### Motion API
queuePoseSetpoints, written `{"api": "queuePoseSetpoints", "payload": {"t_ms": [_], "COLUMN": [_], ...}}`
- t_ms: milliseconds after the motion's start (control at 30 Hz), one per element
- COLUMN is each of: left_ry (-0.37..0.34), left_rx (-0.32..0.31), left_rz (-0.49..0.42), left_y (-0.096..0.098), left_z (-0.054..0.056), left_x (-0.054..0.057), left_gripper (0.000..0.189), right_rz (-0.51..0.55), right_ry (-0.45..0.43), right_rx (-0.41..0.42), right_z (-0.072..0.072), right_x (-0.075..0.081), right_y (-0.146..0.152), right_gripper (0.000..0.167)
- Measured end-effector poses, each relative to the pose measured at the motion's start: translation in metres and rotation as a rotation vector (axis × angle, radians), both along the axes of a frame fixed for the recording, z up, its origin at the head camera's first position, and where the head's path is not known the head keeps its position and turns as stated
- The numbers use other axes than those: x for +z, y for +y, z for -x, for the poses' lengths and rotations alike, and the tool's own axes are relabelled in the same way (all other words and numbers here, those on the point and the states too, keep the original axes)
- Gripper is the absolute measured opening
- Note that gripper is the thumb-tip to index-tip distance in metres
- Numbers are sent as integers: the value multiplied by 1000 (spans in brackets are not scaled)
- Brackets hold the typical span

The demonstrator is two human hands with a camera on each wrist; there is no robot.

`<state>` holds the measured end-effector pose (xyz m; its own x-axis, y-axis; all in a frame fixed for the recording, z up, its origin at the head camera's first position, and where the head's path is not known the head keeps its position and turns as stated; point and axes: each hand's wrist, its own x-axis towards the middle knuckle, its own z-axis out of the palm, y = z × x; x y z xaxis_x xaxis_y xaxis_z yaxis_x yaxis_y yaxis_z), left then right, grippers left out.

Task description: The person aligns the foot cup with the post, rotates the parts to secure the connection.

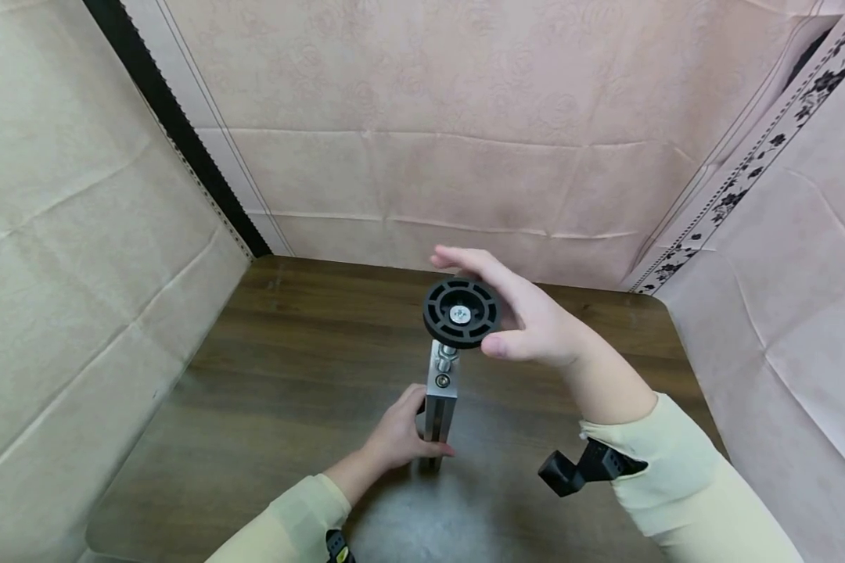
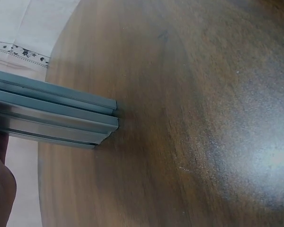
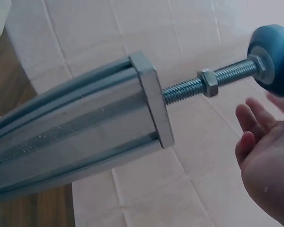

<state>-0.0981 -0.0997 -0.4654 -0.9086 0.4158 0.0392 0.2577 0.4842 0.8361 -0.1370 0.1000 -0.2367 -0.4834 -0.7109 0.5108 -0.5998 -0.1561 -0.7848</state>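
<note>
A silver slotted aluminum profile [image 1: 440,410] stands on the table, gripped low down by my left hand [image 1: 399,438]. Its lower end meets the wood in the left wrist view. On top is an end plate [image 3: 155,101], from which a threaded rod [image 3: 182,90] sticks out with a hex nut [image 3: 209,83] partway along. A round black leveling foot [image 1: 461,335] caps the rod. My right hand [image 1: 538,320] is beside the foot, thumb at its near edge and fingers extended behind it. Whether the fingertips touch the rim I cannot tell.
The brown wooden table [image 1: 267,391] has rounded corners. Pale patterned cloth [image 1: 422,180] hangs behind it and along both sides. A black camera mount [image 1: 584,467] is strapped to the right wrist, and another [image 1: 338,547] to the left.
</note>
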Motion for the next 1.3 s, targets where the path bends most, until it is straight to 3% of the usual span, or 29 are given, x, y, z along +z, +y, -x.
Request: {"api": "queuePoseSetpoints", "payload": {"t_ms": [133,400,533,633,833,1000,1167,1300], "left_ry": [-18,63,85,102,85,68,34,4], "left_rx": [-1,-20,-21,-21,-16,-23,-13,-2], "left_rz": [-7,-35,-37,-41,-51,-55,-43,-27], "left_y": [1,-2,-2,-1,1,-1,0,0], "left_z": [1,3,3,4,4,4,4,3], "left_x": [-2,-8,-10,-11,-12,-13,-13,-12], "left_gripper": [79,77,77,75,75,75,76,77], "right_rz": [-2,33,6,-28,-29,-11,-34,-36], "right_ry": [-21,-127,-96,-25,-81,-94,14,44], "right_rx": [72,55,46,48,102,39,3,46], "right_z": [3,3,3,5,3,-1,-1,0], "right_x": [0,-5,-3,0,0,-2,-2,0], "right_y": [2,-1,-1,0,-1,-5,-4,-3], "right_gripper": [82,66,85,96,70,80,100,89]}}
